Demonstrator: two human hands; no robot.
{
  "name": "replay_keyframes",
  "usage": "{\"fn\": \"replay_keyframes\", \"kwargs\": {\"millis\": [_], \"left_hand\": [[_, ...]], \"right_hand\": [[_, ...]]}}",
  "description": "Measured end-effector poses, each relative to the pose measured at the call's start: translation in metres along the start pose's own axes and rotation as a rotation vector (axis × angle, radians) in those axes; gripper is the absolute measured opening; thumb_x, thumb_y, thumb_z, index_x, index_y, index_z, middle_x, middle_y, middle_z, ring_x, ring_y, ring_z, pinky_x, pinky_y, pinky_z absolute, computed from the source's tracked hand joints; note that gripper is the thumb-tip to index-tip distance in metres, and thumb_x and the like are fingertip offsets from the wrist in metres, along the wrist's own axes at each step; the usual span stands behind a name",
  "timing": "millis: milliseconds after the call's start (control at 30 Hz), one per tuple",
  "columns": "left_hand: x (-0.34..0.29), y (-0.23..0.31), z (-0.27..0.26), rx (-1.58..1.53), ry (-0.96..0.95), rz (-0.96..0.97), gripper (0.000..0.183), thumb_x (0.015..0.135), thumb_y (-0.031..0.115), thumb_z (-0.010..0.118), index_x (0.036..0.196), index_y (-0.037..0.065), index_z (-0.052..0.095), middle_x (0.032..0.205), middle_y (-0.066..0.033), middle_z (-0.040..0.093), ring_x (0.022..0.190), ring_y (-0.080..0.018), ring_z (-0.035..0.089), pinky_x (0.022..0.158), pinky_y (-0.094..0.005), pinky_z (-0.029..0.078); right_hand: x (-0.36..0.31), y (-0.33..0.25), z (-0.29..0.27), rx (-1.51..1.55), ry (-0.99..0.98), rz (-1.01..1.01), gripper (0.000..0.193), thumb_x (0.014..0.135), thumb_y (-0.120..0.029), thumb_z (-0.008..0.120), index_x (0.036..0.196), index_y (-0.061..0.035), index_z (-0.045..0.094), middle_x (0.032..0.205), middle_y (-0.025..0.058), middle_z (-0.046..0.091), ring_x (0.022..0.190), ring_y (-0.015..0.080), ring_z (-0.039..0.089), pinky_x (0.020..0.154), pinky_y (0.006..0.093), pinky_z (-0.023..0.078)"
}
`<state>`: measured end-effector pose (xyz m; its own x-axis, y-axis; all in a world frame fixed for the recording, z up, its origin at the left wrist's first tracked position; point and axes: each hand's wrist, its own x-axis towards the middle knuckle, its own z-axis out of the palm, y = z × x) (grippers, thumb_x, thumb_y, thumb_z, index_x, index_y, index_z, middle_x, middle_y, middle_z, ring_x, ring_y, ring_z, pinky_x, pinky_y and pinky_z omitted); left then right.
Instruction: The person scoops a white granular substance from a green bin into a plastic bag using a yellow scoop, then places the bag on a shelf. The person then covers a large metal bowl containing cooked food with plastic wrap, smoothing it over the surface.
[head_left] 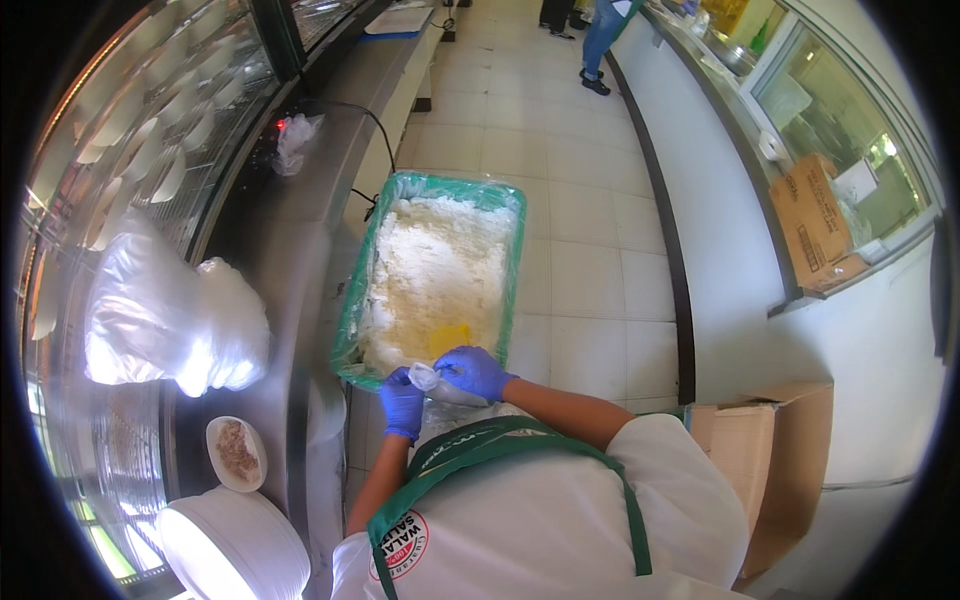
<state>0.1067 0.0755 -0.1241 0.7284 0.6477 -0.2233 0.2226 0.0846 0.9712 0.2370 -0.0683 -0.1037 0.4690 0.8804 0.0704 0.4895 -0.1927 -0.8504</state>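
Note:
A large green crate [512, 250] lined with clear plastic holds a heap of white cooked rice [435, 275], with a yellow patch near its close end. Both my hands wear blue gloves. My left hand [402, 402] and my right hand [472, 371] meet at the crate's near edge. Together they hold a small clear plastic bag [430, 379] between them, just above the rice's near edge.
A steel counter [290, 260] runs along the left with a pile of clear plastic bags [170, 320], a small white plate of brown food [236, 453] and a stack of white plates [235, 545]. A cardboard box [770, 470] stands at right. Another person's legs [600, 40] are far down the tiled aisle.

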Motion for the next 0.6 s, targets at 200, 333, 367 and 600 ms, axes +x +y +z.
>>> {"fn": "replay_keyframes", "kwargs": {"millis": [200, 333, 367, 600], "left_hand": [[0.000, 0.006, -0.001, -0.103, -0.063, -0.052, 0.006, 0.081, 0.002, 0.075, 0.082, 0.004, 0.070, 0.080, -0.0015, 0.070, 0.072, -0.0071, 0.061, 0.069, -0.0253, 0.051], [0.000, 0.009, -0.001, -0.055, -0.110, 0.009, 0.008, 0.080, -0.002, 0.074, 0.082, 0.003, 0.069, 0.080, -0.0014, 0.070, 0.072, -0.0076, 0.061, 0.069, -0.0253, 0.051], [0.000, 0.009, -0.001, -0.069, -0.122, 0.017, 0.008, 0.080, -0.001, 0.074, 0.082, 0.004, 0.069, 0.080, -0.0009, 0.069, 0.072, -0.0075, 0.060, 0.068, -0.0254, 0.051], [-0.006, 0.018, -0.010, -0.028, -0.201, 0.053, 0.009, 0.080, -0.001, 0.074, 0.082, 0.005, 0.069, 0.081, 0.0001, 0.069, 0.073, -0.0072, 0.060, 0.068, -0.0261, 0.050]], "right_hand": [[0.005, -0.020, -0.014, -0.027, -0.056, 0.090, 0.025, 0.088, -0.020, 0.068, 0.111, -0.0090, 0.071, 0.099, 0.0138, 0.073, 0.085, 0.0245, 0.072, 0.079, 0.0347, 0.055], [0.013, -0.016, -0.022, 0.174, -0.140, 0.194, 0.027, 0.087, -0.021, 0.069, 0.112, -0.0106, 0.072, 0.100, 0.0136, 0.073, 0.085, 0.0243, 0.072, 0.080, 0.0336, 0.055], [0.016, -0.017, -0.025, 0.235, -0.199, 0.242, 0.028, 0.086, -0.021, 0.070, 0.112, -0.0115, 0.072, 0.099, 0.0132, 0.073, 0.085, 0.0251, 0.072, 0.079, 0.0337, 0.055], [0.009, -0.043, -0.031, -0.217, -0.042, -0.060, 0.017, 0.079, -0.030, 0.068, 0.089, -0.0161, 0.073, 0.082, 0.0113, 0.069, 0.073, 0.0310, 0.067, 0.065, 0.0433, 0.053]]}}
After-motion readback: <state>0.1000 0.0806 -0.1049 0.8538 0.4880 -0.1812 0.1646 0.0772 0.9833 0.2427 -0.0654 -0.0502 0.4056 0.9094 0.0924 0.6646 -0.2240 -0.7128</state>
